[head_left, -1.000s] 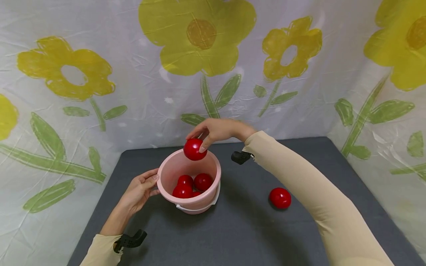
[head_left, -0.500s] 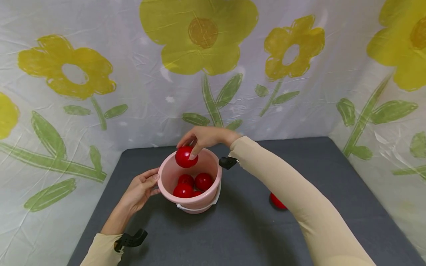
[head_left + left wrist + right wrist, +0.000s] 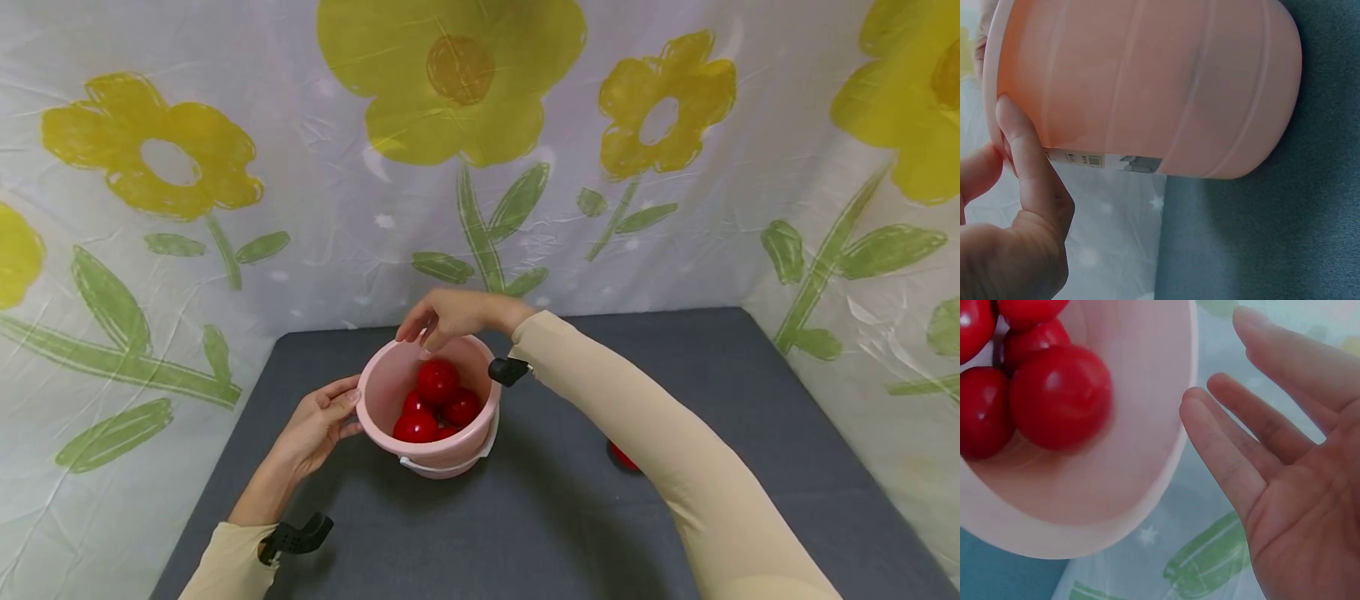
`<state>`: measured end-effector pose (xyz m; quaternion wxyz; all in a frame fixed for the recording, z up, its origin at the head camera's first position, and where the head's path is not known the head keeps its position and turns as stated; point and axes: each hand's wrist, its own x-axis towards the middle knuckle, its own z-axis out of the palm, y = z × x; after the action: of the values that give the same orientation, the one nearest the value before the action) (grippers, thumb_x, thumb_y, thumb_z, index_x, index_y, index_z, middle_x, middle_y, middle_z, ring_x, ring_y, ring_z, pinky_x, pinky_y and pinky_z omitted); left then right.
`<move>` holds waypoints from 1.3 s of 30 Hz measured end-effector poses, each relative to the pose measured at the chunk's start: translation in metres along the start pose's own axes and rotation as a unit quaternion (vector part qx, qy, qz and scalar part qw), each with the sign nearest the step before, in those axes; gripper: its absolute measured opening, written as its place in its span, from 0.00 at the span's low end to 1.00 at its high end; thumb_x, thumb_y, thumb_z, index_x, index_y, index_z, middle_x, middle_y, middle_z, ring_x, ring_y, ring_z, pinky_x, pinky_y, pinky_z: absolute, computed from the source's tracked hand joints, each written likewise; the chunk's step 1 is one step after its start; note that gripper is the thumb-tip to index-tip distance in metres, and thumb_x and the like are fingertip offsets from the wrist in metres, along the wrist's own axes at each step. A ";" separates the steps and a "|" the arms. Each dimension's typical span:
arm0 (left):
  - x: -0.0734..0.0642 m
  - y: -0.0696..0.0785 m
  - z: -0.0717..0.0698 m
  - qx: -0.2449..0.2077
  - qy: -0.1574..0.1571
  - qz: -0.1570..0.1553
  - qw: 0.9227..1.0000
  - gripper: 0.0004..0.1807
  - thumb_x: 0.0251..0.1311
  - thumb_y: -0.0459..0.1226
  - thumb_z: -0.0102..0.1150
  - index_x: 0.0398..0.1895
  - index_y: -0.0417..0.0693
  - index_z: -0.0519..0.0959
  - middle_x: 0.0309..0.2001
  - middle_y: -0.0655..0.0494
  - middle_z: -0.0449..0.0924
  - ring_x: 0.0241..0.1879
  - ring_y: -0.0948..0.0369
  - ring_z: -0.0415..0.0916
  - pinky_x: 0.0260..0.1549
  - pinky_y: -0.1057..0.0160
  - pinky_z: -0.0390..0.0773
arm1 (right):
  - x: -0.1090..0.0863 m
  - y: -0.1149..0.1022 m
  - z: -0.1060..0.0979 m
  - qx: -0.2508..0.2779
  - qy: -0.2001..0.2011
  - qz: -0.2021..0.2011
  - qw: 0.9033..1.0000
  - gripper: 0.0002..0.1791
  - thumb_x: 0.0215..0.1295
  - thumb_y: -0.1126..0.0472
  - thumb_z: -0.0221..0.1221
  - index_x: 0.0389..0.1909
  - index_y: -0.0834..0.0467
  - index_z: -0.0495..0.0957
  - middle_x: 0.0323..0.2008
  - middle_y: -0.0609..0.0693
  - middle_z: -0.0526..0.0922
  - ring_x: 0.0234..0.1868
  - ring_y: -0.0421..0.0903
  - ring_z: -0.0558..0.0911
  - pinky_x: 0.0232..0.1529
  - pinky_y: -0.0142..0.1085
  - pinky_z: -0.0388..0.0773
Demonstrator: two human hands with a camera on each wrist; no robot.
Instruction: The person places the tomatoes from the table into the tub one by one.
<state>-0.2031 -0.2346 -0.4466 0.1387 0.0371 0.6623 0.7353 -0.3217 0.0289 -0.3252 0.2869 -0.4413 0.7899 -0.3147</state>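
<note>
A pink bucket [image 3: 384, 396] with a white handle [image 3: 450, 472] stands upright on the dark table. My left hand [image 3: 317, 429] pinches its rim from the left; in the left wrist view the thumb and a finger [image 3: 1025, 140] lie on either side of the rim. Several shiny red balls lie inside, among them a topmost red ball [image 3: 1061, 397] on the side nearest my right hand. That right hand [image 3: 459, 315] hovers at the far rim with nothing in it, its fingers [image 3: 1219, 453] spread and relaxed in the right wrist view.
Another red ball [image 3: 621, 457] rests on the table [image 3: 525, 533] to the right, mostly hidden behind my right sleeve [image 3: 637, 417]. A flower-printed curtain [image 3: 330, 233] rises behind the table and along both sides.
My right hand has moved left over the bucket and let go of a red ball, which has dropped onto the others inside. The left hand keeps its hold on the rim.
</note>
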 end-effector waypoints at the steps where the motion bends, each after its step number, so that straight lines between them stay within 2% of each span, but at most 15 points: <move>1: 0.000 0.000 0.000 0.001 0.001 -0.001 1.000 0.29 0.73 0.37 0.51 0.71 0.34 0.57 0.52 0.66 0.80 0.44 0.69 0.83 0.39 0.70 0.85 | 0.000 0.000 0.000 -0.001 0.000 -0.001 1.000 0.24 0.64 0.66 0.62 0.62 0.61 0.77 0.61 0.59 0.80 0.62 0.58 0.79 0.60 0.36 0.80; 8: 0.000 0.000 0.000 -0.004 -0.001 -0.004 1.000 0.29 0.73 0.37 0.51 0.71 0.35 0.58 0.52 0.65 0.80 0.44 0.69 0.83 0.40 0.69 0.85 | 0.000 0.002 0.003 -0.002 -0.012 -0.005 1.000 0.24 0.64 0.67 0.61 0.62 0.62 0.76 0.61 0.60 0.80 0.63 0.57 0.79 0.61 0.36 0.80; 16: 0.000 0.001 0.000 0.002 0.002 -0.004 1.000 0.30 0.73 0.38 0.51 0.72 0.34 0.57 0.53 0.65 0.80 0.45 0.69 0.83 0.40 0.69 0.85 | -0.008 0.007 0.001 0.012 0.001 0.001 1.000 0.24 0.64 0.68 0.61 0.62 0.62 0.76 0.62 0.60 0.78 0.63 0.57 0.78 0.62 0.35 0.78; 22: -0.001 0.001 0.001 0.002 0.003 -0.004 1.000 0.31 0.73 0.38 0.52 0.72 0.33 0.56 0.52 0.65 0.80 0.45 0.69 0.83 0.40 0.69 0.86 | -0.022 0.008 -0.005 0.016 0.017 0.001 1.000 0.24 0.64 0.69 0.60 0.61 0.59 0.77 0.61 0.60 0.79 0.61 0.57 0.80 0.57 0.35 0.82; 26: -0.001 0.000 0.001 0.004 0.005 -0.005 1.000 0.31 0.72 0.38 0.52 0.72 0.34 0.56 0.52 0.65 0.81 0.45 0.69 0.83 0.40 0.69 0.85 | -0.038 0.007 -0.010 0.032 0.028 0.005 0.999 0.24 0.64 0.69 0.61 0.61 0.58 0.78 0.61 0.58 0.79 0.60 0.56 0.81 0.55 0.36 0.83; 30: 0.000 -0.001 0.001 0.006 0.004 -0.002 1.000 0.31 0.72 0.38 0.52 0.72 0.34 0.56 0.52 0.65 0.81 0.45 0.69 0.83 0.40 0.69 0.85 | -0.060 0.005 -0.018 0.040 0.038 0.010 0.998 0.25 0.63 0.68 0.63 0.62 0.58 0.77 0.63 0.56 0.78 0.62 0.56 0.80 0.58 0.39 0.81; 39: -0.001 0.000 0.001 0.010 0.007 -0.001 1.000 0.31 0.73 0.38 0.52 0.72 0.34 0.56 0.52 0.66 0.81 0.45 0.69 0.82 0.40 0.69 0.85 | -0.125 0.021 -0.030 0.031 0.062 0.042 0.997 0.31 0.61 0.61 0.68 0.66 0.57 0.73 0.66 0.56 0.75 0.64 0.53 0.78 0.57 0.40 0.82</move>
<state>-0.2020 -0.2339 -0.4468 0.1345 0.0328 0.6706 0.7288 -0.2989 0.1546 -0.2996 0.2636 -0.3787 0.8139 -0.3533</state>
